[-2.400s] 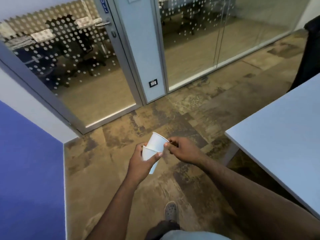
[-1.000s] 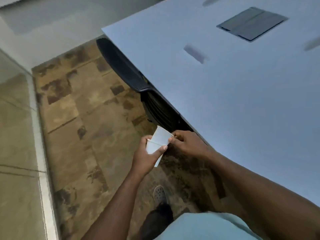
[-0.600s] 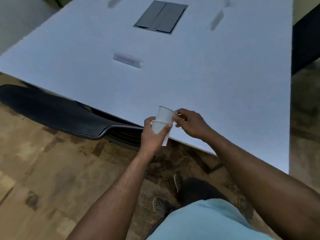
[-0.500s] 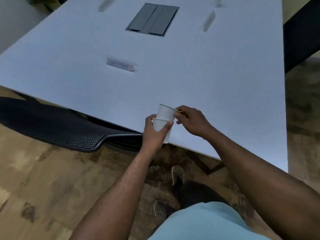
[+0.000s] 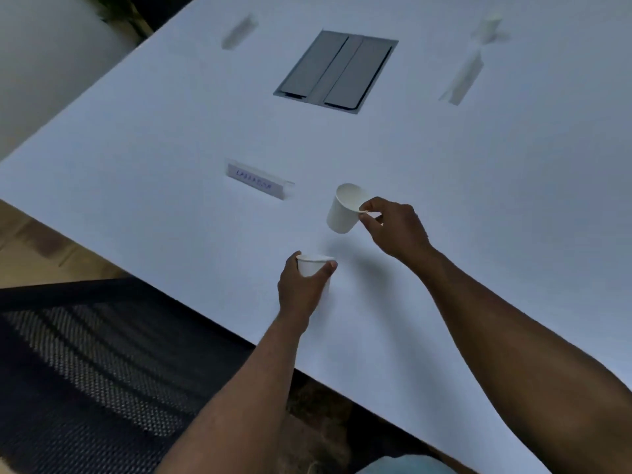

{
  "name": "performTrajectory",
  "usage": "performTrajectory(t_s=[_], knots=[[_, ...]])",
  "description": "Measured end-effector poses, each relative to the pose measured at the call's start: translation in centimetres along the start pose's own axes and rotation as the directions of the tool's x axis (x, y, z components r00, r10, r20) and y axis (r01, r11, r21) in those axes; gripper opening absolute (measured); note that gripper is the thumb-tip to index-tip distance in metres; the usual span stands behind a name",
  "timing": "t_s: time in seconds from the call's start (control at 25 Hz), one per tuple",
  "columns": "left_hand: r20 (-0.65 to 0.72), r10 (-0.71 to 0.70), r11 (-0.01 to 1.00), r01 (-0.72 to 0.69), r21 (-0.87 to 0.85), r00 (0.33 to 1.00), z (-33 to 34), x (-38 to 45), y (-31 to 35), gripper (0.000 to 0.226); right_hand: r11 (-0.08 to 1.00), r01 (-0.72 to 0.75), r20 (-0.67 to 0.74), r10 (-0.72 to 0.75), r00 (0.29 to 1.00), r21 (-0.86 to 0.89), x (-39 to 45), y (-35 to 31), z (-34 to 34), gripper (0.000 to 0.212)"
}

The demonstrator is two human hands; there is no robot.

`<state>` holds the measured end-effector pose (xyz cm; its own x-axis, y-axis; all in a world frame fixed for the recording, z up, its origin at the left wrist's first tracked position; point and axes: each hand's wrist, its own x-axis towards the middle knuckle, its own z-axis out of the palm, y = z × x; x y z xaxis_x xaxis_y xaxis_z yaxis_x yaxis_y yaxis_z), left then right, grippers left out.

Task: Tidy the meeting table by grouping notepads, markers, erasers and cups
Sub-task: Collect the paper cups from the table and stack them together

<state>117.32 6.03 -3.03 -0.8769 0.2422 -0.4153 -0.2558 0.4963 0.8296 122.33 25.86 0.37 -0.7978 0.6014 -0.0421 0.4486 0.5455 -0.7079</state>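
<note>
Over table [image 5: 171, 186]: L hand [image 5: 301, 289] grips one cup [image 5: 309, 265]; R hand [image 5: 393, 230] pinches tilted cup's [image 5: 342, 213] rim; hands apart.

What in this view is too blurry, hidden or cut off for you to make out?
- Head view: the writing on the name card is too small and blurred to read.
- The pale objects at the far left and far right of the table are motion-blurred; unidentifiable.
- The lower cup is mostly hidden by the left hand.
- Inside of the tilted cup, pinched by the right hand: bottom unseen.
</note>
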Motion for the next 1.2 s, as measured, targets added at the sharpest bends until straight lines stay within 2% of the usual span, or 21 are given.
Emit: performTrajectory(t_s=[0.16, 0.52, 0.64, 0.72, 0.8, 0.84, 0.92, 1.0, 1.2], knots=[[-0.027, -0.028, 0.998, 0.03, 0.052, 0.999, -1.1, 3.9, 0.1, 0.081, 0.971, 0.098, 0.072, -0.084, 0.994, -0.217, 6.3, 0.2, 3.9, 0.031], [-0.054, -0.127, 0.986, 0.132, 0.102, 0.99, -2.4, 7.6, -1.9, 0.078, 0.96, 0.117, 0.102, -0.094, 0.99, -0.255, 11.6, 2.4, 8.9, 0.032], [-0.051, -0.111, 0.979, 0.118, 0.166, 0.993, -2.3, 7.5, -2.3, 0.075, 0.953, 0.124, 0.11, -0.097, 0.989, -0.275, 10.8, 2.5, 8.8, 0.045], [-0.035, -0.104, 0.978, 0.108, 0.18, 0.994, -2.4, 7.4, -2.2, 0.074, 0.944, 0.111, 0.021, -0.11, 0.994, -0.311, 9.3, 2.1, 8.4, 0.055], [-0.012, -0.089, 0.98, 0.09, 0.179, 0.996, -2.6, 7.2, -1.7, 0.076, 0.952, 0.139, -0.092, -0.169, 0.981, -0.272, 7.0, 1.3, 8.4, 0.05], [0.004, -0.078, 0.983, 0.076, 0.169, 0.997, -2.8, 7.1, -1.3, 0.077, 0.956, 0.188, -0.1, -0.215, 0.972, -0.226, 5.6, 0.7, 8.7, 0.043], [0.03, -0.044, 0.989, 0.039, 0.145, 0.999, -3.2, 7.0, 0.1, 0.079, 0.959, 0.274, -0.005, -0.275, 0.961, -0.073, 3.3, -1.1, 9.4, 0.03], [0.034, 0.008, 0.992, -0.012, 0.124, 0.999, -4.4, 7.0, 2.0, 0.077, 0.948, 0.308, 0.074, -0.313, 0.947, 0.078, 2.0, -3.1, 9.8, 0.025], [0.054, 0.168, 0.98, -0.173, 0.103, 0.984, -11.6, 6.5, 8.9, 0.064, 0.872, 0.433, -0.002, -0.444, 0.896, 0.228, 2.7, -11.5, 8.2, 0.02]])
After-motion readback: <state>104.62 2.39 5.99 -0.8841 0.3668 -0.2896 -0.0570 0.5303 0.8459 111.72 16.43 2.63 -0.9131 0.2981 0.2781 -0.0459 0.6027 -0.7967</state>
